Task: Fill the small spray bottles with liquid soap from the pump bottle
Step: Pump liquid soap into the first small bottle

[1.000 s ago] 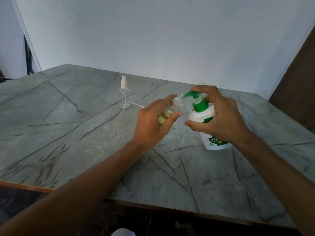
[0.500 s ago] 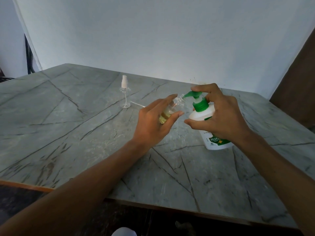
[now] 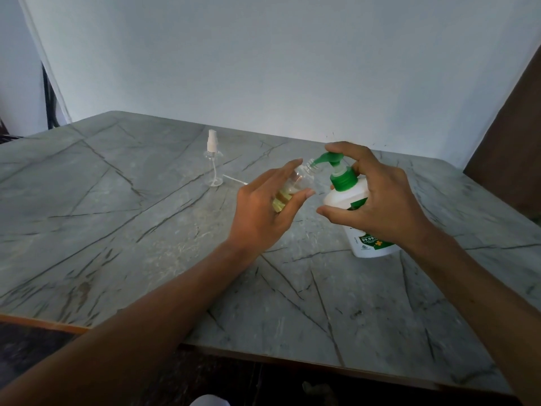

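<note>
On the grey veined worktop [image 3: 117, 230], the white, green-topped pump bottle [image 3: 345, 200] stands half hidden by the right hand [image 3: 380, 206], which curls round it with a finger on the pump head. The left hand [image 3: 263, 215] grips and mostly covers a tilted clear spray bottle [image 3: 295, 183] holding yellowish liquid, its open neck at the spout. A capped spray bottle [image 3: 213, 165] stands behind.

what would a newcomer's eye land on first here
The white pump bottle with its green pump, right of centre on the grey veined table, stands out first, gripped by the right hand with a finger on the pump head. Its spout meets the open neck of a small clear bottle, partly filled with yellowish liquid, held tilted in the left hand. Farther back, a second spray bottle stands capped and looks empty.
</note>
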Tool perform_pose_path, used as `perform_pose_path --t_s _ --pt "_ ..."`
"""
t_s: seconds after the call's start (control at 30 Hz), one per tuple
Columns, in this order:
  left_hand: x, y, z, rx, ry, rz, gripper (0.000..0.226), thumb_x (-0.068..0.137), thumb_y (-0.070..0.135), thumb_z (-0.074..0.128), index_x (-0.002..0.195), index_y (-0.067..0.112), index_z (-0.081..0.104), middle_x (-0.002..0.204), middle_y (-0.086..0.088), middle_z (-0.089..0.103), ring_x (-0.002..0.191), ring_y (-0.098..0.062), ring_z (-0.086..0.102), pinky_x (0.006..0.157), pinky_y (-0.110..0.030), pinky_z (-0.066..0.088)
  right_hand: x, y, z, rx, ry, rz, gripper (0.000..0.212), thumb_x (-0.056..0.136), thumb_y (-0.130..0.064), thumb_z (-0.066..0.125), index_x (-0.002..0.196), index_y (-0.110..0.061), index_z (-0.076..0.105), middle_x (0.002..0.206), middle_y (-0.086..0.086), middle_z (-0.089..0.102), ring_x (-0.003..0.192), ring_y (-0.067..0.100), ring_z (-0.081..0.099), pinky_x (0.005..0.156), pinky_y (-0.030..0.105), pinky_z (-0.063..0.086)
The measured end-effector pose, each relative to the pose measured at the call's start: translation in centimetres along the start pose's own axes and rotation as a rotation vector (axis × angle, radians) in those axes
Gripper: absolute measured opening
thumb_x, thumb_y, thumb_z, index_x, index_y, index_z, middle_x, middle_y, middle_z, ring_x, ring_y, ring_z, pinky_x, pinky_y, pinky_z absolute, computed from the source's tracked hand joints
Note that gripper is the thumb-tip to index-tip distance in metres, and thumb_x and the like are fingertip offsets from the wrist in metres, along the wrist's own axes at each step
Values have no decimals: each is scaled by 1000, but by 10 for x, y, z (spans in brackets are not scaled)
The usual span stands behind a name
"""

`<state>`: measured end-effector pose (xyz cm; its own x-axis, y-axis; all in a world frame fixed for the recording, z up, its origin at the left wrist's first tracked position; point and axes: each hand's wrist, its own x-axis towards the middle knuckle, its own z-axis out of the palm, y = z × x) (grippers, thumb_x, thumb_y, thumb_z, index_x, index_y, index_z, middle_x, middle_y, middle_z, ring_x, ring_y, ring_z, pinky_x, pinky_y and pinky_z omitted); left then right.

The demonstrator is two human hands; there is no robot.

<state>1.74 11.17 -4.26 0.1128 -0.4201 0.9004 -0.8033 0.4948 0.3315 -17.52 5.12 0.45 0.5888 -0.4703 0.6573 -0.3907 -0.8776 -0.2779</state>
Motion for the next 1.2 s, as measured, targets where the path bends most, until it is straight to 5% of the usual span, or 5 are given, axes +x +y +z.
perform_pose_path --t_s 0.1,0.43,0.6,0.87,1.2 --pt "1 0 1 -7 -2 -12 46 84 31 72 121 6 64 98 -4 71 85 -3 60 76 -2 43 0 1 0 1 4 -3 89 65 -45 86 137 -46 35 110 -31 51 92 0 57 74 2 42" --pt "1 1 5 -3 8 6 46 85 32 72 121 6 63 97 -4 71 84 -5 61 75 -1 43 0 8 1 38 43 -6 86 61 -49 85 132 -46 38 102 -12 63 84 4 61 70 4 44" --pt "0 -2 4 11 -15 40 46 84 32 72 120 5 65 96 -5 72 82 -11 65 71 -14 51 3 8 2 75 55 5 79 59 -44 91 122 -45 45 104 0 68 81 9 63 68 23 53" --pt "2 -2 2 3 -17 -13 47 86 37 67 122 7 64 98 -4 71 82 -9 64 71 -12 50 4 7 1 21 -1 36 83 62 -46 87 130 -46 39 92 -13 63 76 6 62 65 16 50" --pt "3 -3 3 3 6 -10 47 84 33 71 121 5 64 98 -5 72 82 -7 64 73 -6 46 3 4 0 -34 -18 4 90 68 -56 81 143 -44 33 109 -16 63 84 9 65 77 22 53"
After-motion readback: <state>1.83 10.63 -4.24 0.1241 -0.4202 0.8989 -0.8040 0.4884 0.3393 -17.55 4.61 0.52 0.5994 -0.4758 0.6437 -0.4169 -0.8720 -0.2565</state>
